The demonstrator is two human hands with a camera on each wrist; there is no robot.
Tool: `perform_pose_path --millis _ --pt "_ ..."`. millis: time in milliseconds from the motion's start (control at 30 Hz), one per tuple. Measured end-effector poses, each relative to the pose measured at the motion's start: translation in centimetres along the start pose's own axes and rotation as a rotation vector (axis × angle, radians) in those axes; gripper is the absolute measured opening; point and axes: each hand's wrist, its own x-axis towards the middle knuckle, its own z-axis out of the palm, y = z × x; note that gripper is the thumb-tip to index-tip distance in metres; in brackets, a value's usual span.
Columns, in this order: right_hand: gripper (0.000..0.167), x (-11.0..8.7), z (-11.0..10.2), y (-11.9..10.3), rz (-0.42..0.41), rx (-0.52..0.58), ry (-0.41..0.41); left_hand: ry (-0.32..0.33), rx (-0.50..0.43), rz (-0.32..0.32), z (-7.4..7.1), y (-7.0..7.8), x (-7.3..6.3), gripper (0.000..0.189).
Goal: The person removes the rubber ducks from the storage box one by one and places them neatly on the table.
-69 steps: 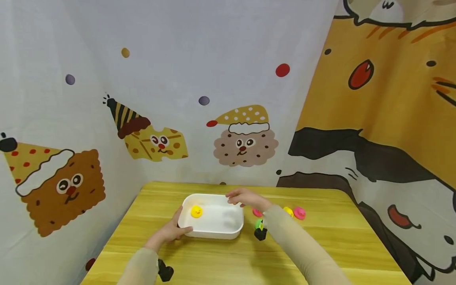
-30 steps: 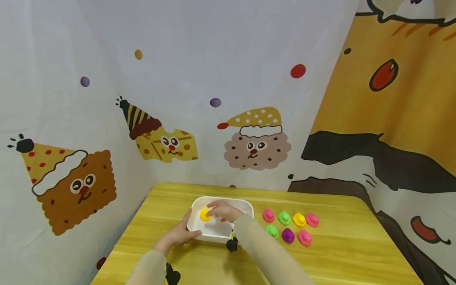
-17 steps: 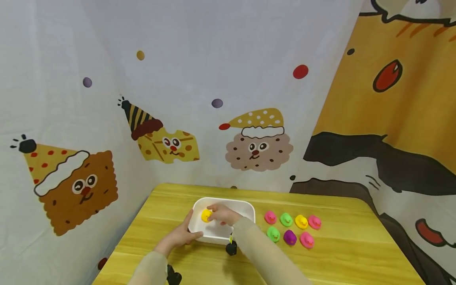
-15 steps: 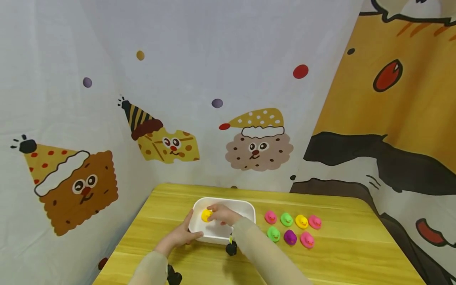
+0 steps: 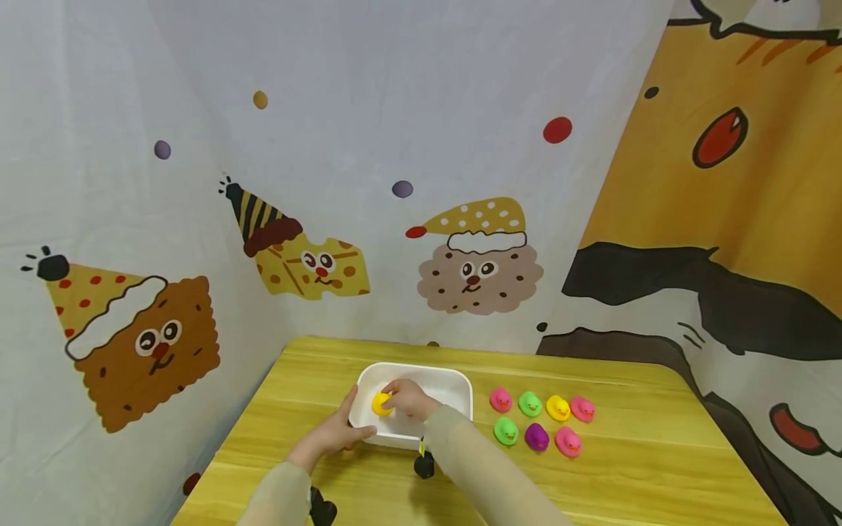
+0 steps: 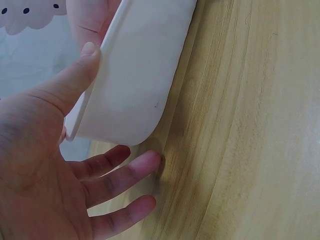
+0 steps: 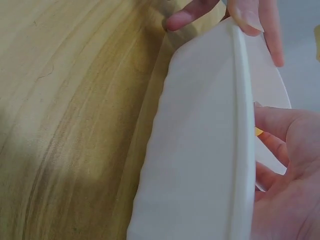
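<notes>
A white plastic tray (image 5: 454,376) stands on the wooden table. At its left end my left hand (image 5: 332,432) holds it, the thumb over the near rim and the fingers spread along the outer wall (image 6: 135,75). Inside the tray lies a yellow rubber duck (image 5: 379,404). My right hand (image 5: 409,400) reaches in from the right and pinches the duck between thumb and fingers. The right wrist view shows that hand (image 7: 295,150) behind the tray's wall (image 7: 200,125), which hides most of the duck.
Right of the tray, two rows of rubber ducks sit on the table (image 5: 631,453): pink (image 5: 501,399), green (image 5: 530,403), yellow (image 5: 558,408) and purple (image 5: 536,437) among them. A printed cloth (image 5: 342,146) hangs behind the table.
My right hand has moved from above the tray's right end down to the duck at its left, and its fingers have closed on the duck. My left hand keeps its hold.
</notes>
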Motion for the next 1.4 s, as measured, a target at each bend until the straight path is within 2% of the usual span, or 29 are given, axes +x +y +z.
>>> perform_pose_path --millis 167,467,767,900,1167,1400 --pt "0.022 -0.3 0.0 -0.1 -0.006 0.031 -0.002 0.013 -0.001 -0.016 0.1 0.3 0.0 0.101" --pt "0.019 -1.1 -0.7 -0.4 -0.002 -0.001 -0.026 0.021 0.003 -0.021 0.2 0.0 0.0 0.101" --pt "0.021 -1.1 -2.1 0.2 -0.115 -0.069 -0.049 0.028 -0.023 -0.024 0.1 -0.2 0.1 0.103" --pt "0.022 -1.4 -3.0 0.1 -0.116 -0.079 -0.072 0.024 -0.028 -0.034 0.0 -0.2 0.2 0.105" --pt "0.020 -2.6 -4.5 -0.7 -0.094 -0.022 -0.113 0.026 -0.040 -0.036 -0.1 0.0 0.2 0.105" --pt "0.021 -3.3 -4.9 -0.2 -0.125 -0.063 -0.093 0.038 -0.007 -0.033 0.1 0.0 0.0 0.105"
